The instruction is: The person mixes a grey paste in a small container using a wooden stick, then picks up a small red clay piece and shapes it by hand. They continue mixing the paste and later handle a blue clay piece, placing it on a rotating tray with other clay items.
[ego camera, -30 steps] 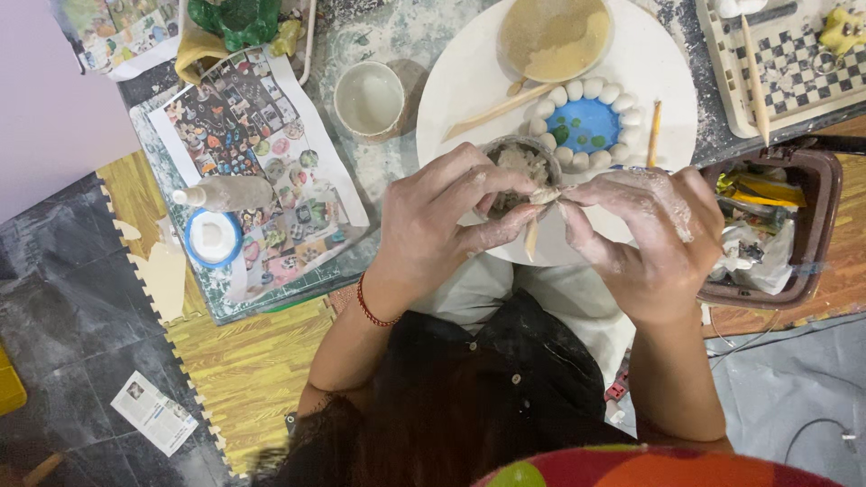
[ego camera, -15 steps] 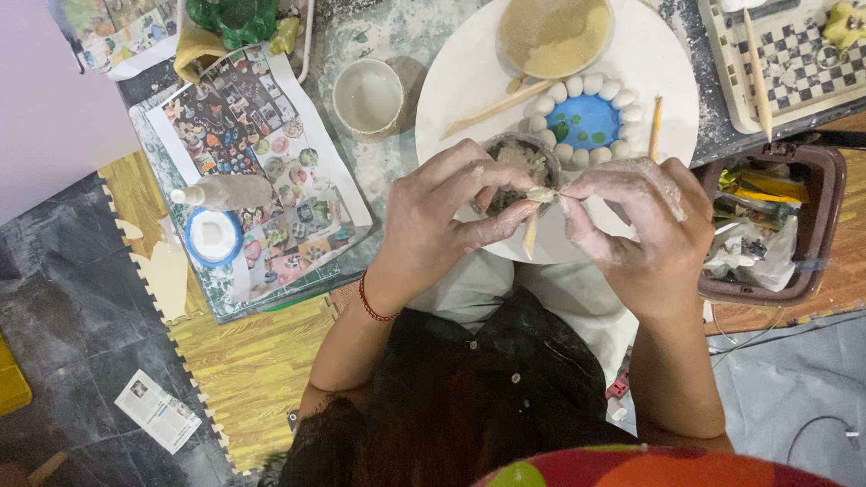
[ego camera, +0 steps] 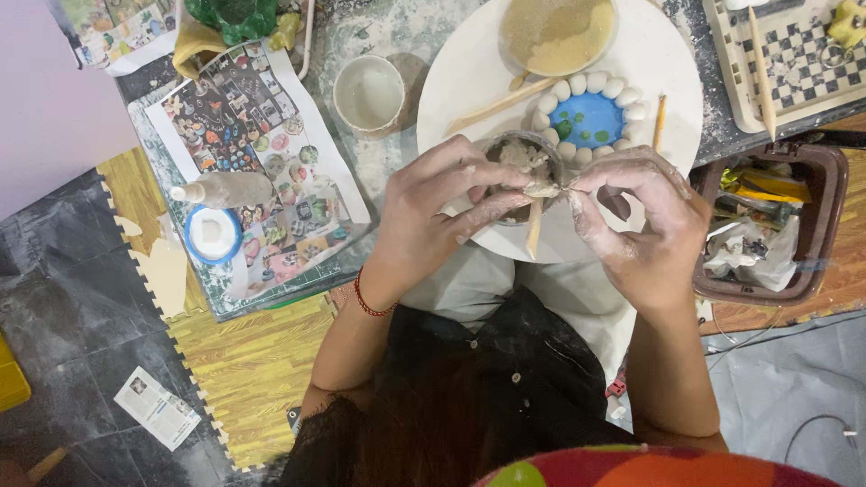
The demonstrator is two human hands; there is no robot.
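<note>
**Clay shaped over a round board**

A white round board [ego camera: 672, 108] is seen at 12 o'clock. At its 6 o'clock edge, a small clay piece [ego camera: 541, 188] is pinched by the left hand [ego camera: 433, 216] and right hand [ego camera: 645, 230], above a wooden stick [ego camera: 534, 230].

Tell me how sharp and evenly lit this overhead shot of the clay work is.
Head view: even, soft light, no harsh glare; the left hand and right hand look sharp, and faint shadows fall on the white round board. The hair at the bottom edge is soft and out of focus.
</note>
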